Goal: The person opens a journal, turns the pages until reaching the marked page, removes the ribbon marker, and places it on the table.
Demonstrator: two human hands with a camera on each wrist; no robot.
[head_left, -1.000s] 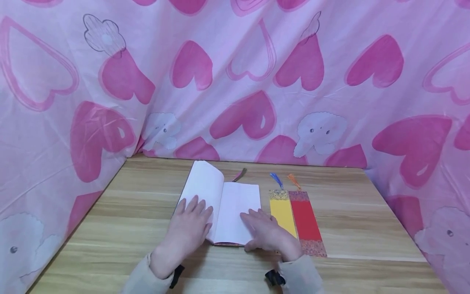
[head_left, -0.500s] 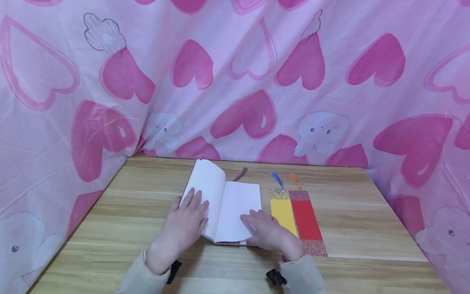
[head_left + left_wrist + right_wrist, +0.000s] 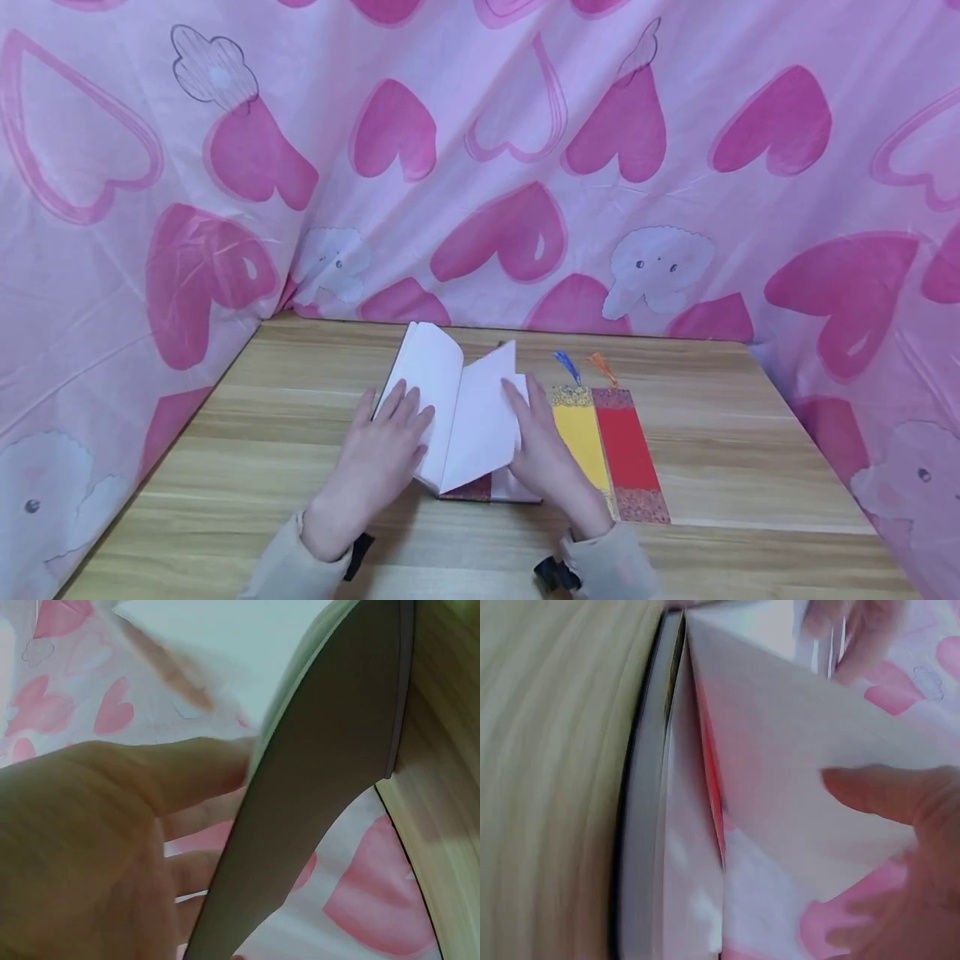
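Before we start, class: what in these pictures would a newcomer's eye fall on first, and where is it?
The large pink heart-patterned cloth behind the table would probably catch the eye first. On the table, the open book stands out, the left hand on its left-hand pages and the right hand at a lifted page. Right of the book, a yellow bookmark and a red bookmark lie side by side.

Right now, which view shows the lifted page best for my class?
The head view: the lifted page shows almost whole, tilted up from the book. The right wrist view is closer, but the right hand covers part of it. The left wrist view shows blurred white paper, possibly this page.
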